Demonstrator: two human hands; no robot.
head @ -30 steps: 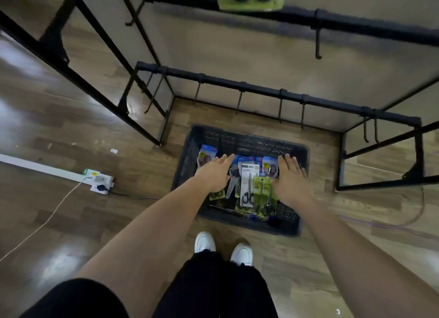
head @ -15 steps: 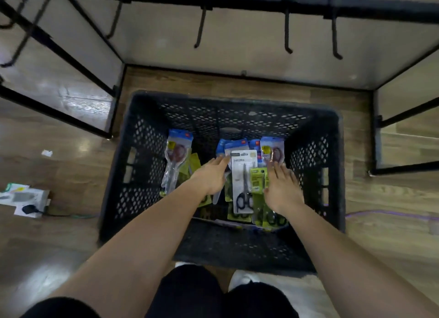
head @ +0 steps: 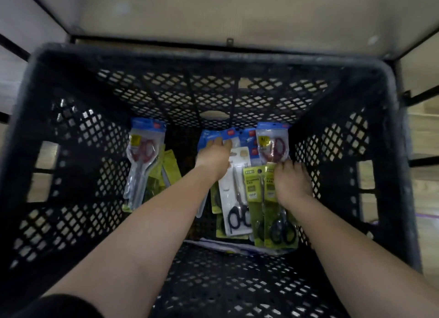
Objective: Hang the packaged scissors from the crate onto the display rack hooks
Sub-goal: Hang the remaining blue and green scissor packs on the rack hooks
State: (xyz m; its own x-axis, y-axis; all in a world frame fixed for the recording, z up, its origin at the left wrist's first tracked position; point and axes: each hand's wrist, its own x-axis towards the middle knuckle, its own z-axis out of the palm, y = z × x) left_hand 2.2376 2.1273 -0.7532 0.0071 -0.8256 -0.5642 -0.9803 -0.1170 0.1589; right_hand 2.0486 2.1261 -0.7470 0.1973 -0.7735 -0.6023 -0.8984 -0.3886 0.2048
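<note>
Both hands inside crate (head: 213,56), centre frame: left hand (head: 215,158) flat, fingers straight, on blue-carded scissors (head: 206,138); right hand (head: 292,183) palm-down on green-carded scissors (head: 281,225), grip unclear.

The person is wearing a black short sleeve (head: 59,308), which is showing over the left upper arm at the bottom-left corner. The left forearm (head: 154,222) and right forearm (head: 344,241) are showing bare down to the left hand (head: 215,156) and right hand (head: 291,182).
</note>
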